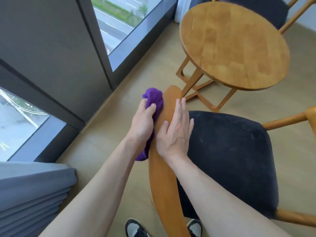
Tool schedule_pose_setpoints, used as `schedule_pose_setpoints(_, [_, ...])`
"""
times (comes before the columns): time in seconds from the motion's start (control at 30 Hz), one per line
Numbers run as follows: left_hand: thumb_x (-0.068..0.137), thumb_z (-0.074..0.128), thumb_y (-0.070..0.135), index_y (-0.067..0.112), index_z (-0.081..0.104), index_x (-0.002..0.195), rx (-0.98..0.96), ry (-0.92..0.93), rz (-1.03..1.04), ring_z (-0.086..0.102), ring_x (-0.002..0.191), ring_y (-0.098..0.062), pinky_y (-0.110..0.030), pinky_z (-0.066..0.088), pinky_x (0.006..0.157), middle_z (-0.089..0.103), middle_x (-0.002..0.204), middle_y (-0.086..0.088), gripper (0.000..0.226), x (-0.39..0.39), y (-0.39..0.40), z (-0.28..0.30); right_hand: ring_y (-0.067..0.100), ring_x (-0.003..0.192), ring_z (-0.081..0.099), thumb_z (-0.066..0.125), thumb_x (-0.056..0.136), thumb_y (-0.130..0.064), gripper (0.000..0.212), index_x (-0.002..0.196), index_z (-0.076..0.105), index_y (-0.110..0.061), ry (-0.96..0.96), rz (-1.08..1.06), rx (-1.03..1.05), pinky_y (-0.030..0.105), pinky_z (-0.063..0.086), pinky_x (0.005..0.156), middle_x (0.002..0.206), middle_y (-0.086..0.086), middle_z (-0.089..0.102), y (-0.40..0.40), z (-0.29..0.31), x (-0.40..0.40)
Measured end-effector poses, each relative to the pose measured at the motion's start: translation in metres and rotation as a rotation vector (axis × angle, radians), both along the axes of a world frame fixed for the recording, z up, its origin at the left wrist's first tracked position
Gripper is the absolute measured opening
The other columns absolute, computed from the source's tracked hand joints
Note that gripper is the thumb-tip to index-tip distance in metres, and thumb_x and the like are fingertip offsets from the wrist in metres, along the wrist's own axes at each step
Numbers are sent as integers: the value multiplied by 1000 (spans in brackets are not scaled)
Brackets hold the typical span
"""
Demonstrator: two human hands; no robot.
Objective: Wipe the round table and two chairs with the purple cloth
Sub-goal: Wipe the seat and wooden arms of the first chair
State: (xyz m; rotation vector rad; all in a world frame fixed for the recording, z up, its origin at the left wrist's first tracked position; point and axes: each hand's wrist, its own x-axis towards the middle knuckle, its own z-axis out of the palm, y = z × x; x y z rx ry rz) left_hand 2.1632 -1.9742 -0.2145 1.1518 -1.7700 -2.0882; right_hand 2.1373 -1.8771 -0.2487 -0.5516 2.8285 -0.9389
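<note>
Looking down at the near chair (227, 161) filling the lower right of the frame, its curved wooden backrest (164, 168) running up from bottom centre toward the middle. Left hand (143, 122) gripping the cloth (154, 101), fingers curled round the bunched purple fabric and pressing it against the left face of the backrest, just left of centre. Cloth sticking out above the knuckles near the backrest's upper tip and trailing down below the wrist too, so hanging along that side of the wood. Right hand (174, 130) lying flat on the other face of the backrest, fingers straight and relaxed, not clenching anything, just resting on the wood right across from the left hand. Dark seat cushion (239, 151) sitting right beside that hand, with pale specks showing on the fabric.

Table (234, 43) sitting in the upper right, round wooden top with crossed legs underneath, well apart from both hands. Far chair (266, 12) peeking out behind the table at the top right edge, mostly cut off, dark seat and light wooden frame showing. Window (119, 17) running along the upper left, grey curtain (34, 190) bunching at the lower left. Shoes (136, 228) poking in at the bottom edge, either side of the backrest.
</note>
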Motion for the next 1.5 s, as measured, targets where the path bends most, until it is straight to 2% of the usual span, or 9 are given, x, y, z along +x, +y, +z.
schedule_pose_setpoints(0.07, [104, 48, 22, 25, 51, 87, -49, 5, -71, 53, 61, 8, -6, 41, 55, 57, 66, 24, 17, 16, 8, 1, 11, 157, 2, 34, 101, -26, 68, 163, 7, -19, -72, -52, -27, 45, 3, 129, 172, -2, 3, -1, 3, 0])
schedule_pose_setpoints(0.3, [106, 45, 18, 30, 43, 83, -263, -18, -222, 49, 64, 8, -8, 38, 56, 48, 80, 11, 26, -12, -1, 5, 16, 151, 26, 31, 105, -29, 61, 162, 12, -20, -196, -88, -33, 27, 18, 120, 167, 1, 23, 1, 7, 0])
schedule_pose_setpoints(0.53, [101, 47, 26, 32, 53, 94, -623, -102, -475, 58, 83, -13, -32, 40, 70, 58, 85, 10, 11, -99, -28, -4, 15, 147, 36, 24, 98, -42, 66, 161, 14, -25, -150, -86, -27, 31, 30, 118, 164, -3, 31, -2, 1, 0])
schedule_pose_setpoints(0.7, [103, 49, 25, 27, 55, 103, -569, 21, -303, 55, 86, -9, -29, 40, 74, 59, 91, 15, 6, -54, -19, -14, 15, 146, 36, 34, 104, -28, 62, 162, 14, -20, -156, -93, -34, 23, 27, 114, 163, 1, 32, -2, 9, 0])
schedule_pose_setpoints(0.93, [101, 54, 13, 25, 56, 92, -392, 107, -60, 53, 73, 4, -10, 39, 67, 59, 76, 25, 15, 14, 13, -24, 25, 142, 41, 34, 100, -26, 64, 160, 19, -10, -142, -100, -12, 35, 35, 113, 160, 10, 37, -6, 10, 0])
schedule_pose_setpoints(1.07, [100, 55, 12, 22, 63, 101, -275, 102, 11, 56, 78, 1, -13, 43, 72, 65, 84, 18, 13, 51, 33, -22, 28, 145, 38, 35, 101, -23, 64, 161, 17, -8, -152, -79, -8, 34, 35, 113, 162, 13, 33, -7, 9, 0])
schedule_pose_setpoints(1.2, [101, 57, 15, 27, 66, 109, -179, 72, 59, 60, 88, -4, -23, 46, 77, 69, 97, 13, 17, 85, 55, -23, 26, 146, 38, 35, 103, -21, 61, 161, 17, -9, -136, -97, -36, 30, 35, 109, 163, 11, 32, -5, 7, 0])
schedule_pose_setpoints(1.37, [102, 57, 14, 18, 61, 122, -184, -4, 88, 60, 109, -25, -54, 49, 100, 64, 117, -4, 20, 120, 87, -21, 27, 144, 38, 36, 103, -18, 58, 159, 24, -9, -173, -135, -124, 33, 33, 111, 162, 11, 34, -8, 6, -1])
schedule_pose_setpoints(1.5, [99, 61, 14, 30, 58, 108, -410, -26, -21, 52, 112, -11, -32, 41, 103, 54, 115, 8, 18, 131, 102, -9, 28, 141, 41, 36, 104, -22, 54, 156, 30, -8, -202, -141, -127, 37, 35, 111, 159, 12, 34, 3, 9, 3])
